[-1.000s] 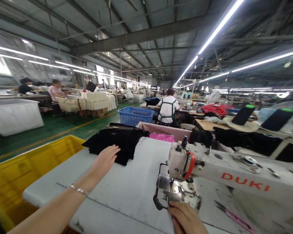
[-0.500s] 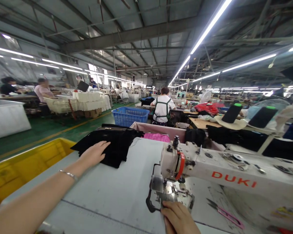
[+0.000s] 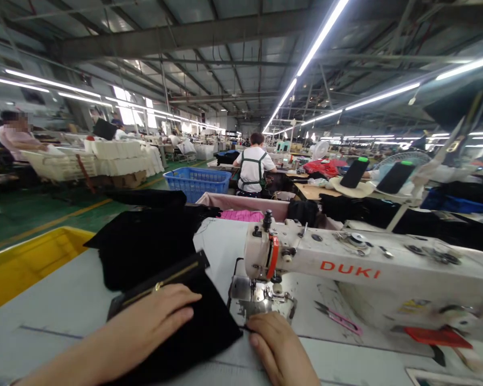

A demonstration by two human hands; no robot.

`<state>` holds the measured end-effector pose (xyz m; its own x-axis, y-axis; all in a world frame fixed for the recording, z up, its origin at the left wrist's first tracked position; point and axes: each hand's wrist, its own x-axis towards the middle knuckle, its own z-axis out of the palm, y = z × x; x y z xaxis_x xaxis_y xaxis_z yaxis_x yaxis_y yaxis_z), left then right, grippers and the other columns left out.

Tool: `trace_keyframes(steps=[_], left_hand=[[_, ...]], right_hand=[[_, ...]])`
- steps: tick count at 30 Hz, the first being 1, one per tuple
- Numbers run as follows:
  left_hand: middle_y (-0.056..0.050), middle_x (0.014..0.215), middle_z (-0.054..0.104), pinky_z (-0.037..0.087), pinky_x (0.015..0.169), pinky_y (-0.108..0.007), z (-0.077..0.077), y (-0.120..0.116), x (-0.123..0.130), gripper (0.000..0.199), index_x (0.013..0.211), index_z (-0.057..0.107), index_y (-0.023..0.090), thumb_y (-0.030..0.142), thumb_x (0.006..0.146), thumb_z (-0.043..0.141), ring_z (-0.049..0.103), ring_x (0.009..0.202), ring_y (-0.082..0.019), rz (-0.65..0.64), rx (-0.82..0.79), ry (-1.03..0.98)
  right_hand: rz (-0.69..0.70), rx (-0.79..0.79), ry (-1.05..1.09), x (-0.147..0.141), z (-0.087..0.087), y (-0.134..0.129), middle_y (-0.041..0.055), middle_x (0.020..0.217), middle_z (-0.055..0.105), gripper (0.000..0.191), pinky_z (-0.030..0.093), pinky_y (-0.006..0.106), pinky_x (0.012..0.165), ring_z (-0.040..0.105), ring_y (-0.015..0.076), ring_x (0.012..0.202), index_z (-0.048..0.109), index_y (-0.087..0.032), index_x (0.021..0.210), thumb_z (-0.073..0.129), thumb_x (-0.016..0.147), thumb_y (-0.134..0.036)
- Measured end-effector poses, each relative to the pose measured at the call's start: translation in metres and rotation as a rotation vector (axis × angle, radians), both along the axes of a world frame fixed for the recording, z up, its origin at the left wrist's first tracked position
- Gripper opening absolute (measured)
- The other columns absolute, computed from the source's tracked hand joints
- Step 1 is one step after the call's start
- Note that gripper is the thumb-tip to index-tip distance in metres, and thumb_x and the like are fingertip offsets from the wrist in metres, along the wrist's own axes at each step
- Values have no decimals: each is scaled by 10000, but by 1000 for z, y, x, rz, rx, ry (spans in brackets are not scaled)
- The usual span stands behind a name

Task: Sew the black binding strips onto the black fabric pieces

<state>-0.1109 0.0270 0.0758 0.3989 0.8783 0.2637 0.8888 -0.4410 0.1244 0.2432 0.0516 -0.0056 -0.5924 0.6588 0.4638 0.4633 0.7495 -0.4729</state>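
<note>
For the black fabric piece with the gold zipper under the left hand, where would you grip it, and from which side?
Probably pinch the zipper edge of the black fabric piece with the gold zipper from its left end: that stiffer edge lies exposed there, while the left hand presses flat on the middle.
</note>
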Motion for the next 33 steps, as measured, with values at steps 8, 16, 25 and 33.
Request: trace_keyframes(steps=[8, 16, 25, 33], left_hand=[[-128, 1365, 692, 471, 1142, -566, -80, 5, 29, 468, 1308, 705, 219, 479, 920, 676, 635, 1275, -364, 247, -114, -171], [-7, 840, 626, 442, 773, -346, -32, -16, 90, 90, 775, 531, 221, 133, 780, 546, 612, 838, -217, 291, -310, -277], [-2, 1045, 724, 496, 920, -310, 40, -53, 104, 231, 1018, 729, 248, 437, 892, 686, 662, 1008, -225, 118, -643, -727], [-44, 953, 785, 617, 863, -311, 27, -48, 88, 353, 1051, 826, 288, 545, 811, 812, 749, 944, -271, 88, -564, -1008]], right_hand=[[-187, -166, -104, -23, 19, -34, 86, 1427, 672, 443, 454, 584, 1176, 599, 362, 1294, 715, -229, 1325, 828, 903, -300], [-116, -196, -108, -19, -2, -42, 94, 1496, 634, 442, 352, 668, 1245, 579, 377, 1395, 727, -275, 1304, 798, 868, -252], [33, -79, 35, 1, 35, -52, 56, 1477, 655, 209, 441, 546, 1222, 578, 306, 1414, 739, -278, 1109, 715, 940, -159], [-93, -107, 352, -3, 81, -64, 8, 1138, 797, 156, 599, 283, 940, 753, 195, 1060, 781, -269, 1025, 748, 923, -155]])
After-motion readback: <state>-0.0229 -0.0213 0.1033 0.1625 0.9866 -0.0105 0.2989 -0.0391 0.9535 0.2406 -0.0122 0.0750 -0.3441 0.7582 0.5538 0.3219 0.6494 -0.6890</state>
